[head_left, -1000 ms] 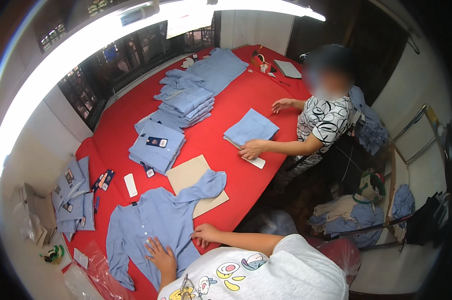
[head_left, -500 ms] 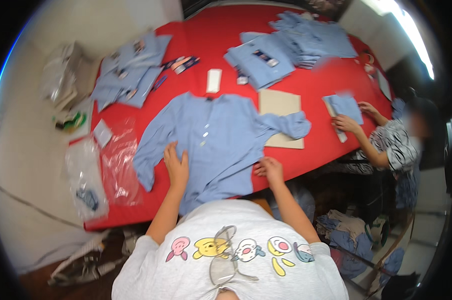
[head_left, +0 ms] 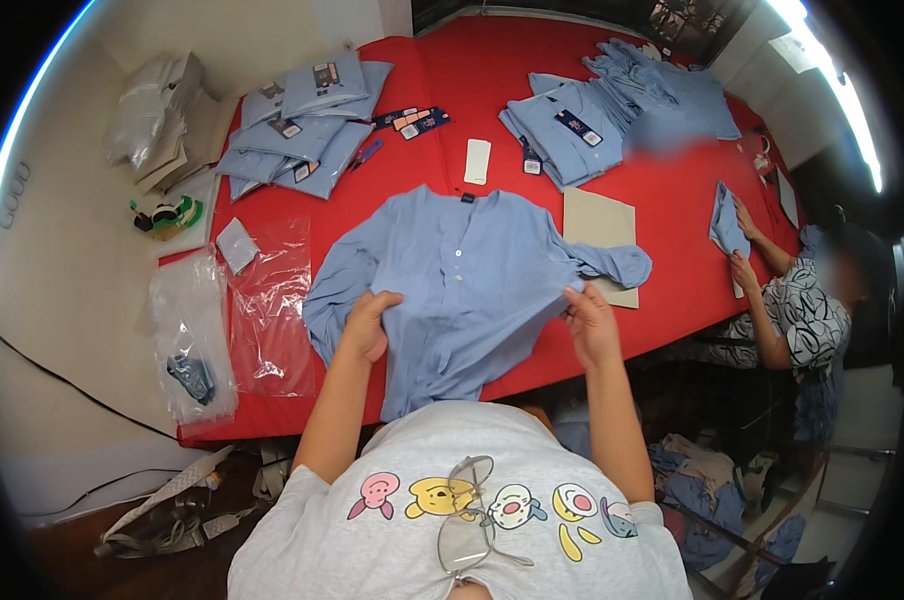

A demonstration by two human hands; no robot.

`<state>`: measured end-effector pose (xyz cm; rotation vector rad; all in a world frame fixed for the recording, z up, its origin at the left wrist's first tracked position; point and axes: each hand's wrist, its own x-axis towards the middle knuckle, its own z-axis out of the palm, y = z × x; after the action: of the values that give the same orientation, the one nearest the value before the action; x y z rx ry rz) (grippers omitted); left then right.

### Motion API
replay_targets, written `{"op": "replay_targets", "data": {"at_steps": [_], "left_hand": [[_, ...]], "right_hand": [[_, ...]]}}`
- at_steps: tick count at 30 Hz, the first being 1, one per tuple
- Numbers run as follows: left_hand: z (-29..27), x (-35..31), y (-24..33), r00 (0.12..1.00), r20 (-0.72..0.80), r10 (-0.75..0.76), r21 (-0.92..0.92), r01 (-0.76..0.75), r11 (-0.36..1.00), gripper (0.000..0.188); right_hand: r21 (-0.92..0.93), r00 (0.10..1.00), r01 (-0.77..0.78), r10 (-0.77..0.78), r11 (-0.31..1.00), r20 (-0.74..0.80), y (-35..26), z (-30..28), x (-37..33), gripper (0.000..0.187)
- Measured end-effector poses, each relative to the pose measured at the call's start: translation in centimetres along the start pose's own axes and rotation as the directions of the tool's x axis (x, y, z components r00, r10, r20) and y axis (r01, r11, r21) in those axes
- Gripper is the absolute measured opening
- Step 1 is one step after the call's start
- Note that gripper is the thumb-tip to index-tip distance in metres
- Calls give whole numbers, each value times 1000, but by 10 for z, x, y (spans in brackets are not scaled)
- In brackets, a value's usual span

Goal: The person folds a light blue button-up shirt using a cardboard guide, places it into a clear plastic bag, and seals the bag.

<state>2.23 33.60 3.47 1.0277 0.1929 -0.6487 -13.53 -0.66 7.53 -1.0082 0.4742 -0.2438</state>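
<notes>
A light blue long-sleeved shirt lies front up before me, its neck away from me and its hem hanging toward my body. My left hand is closed on its left side, thumb on top of the cloth. On the opposite side my right hand pinches the shirt's edge, drawing it out taut to the right. The right sleeve is bent outward and lies across a beige card board. Part of the left sleeve sits bunched beside my left wrist.
Bagged blue shirts with tags pile up at the far left; more folded shirts lie far right. Clear plastic bags are at the left edge. A white card lies beyond the collar. At right, a co-worker holds blue cloth.
Both hands have closed on the shirt's sides. My right hand has moved up and outward, stretching the cloth. The co-worker's blue cloth has shifted and turned.
</notes>
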Motion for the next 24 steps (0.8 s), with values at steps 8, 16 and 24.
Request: {"op": "replay_targets", "data": {"at_steps": [8,16,24], "left_hand": [[30,-29,168,864,256,434,-299,-356,885,43],[63,-24,283,676,238,698,145,-735,662,32],[-19,-75,179,827,291,481,442,-562,699,40]], "right_hand": [[5,909,393,-389,920,150,-176,38,-17,18],[134,745,655,-665,743,45,-229,39,23,9],[67,823,566,-557,822,-114,-105,-51,-38,23]]}}
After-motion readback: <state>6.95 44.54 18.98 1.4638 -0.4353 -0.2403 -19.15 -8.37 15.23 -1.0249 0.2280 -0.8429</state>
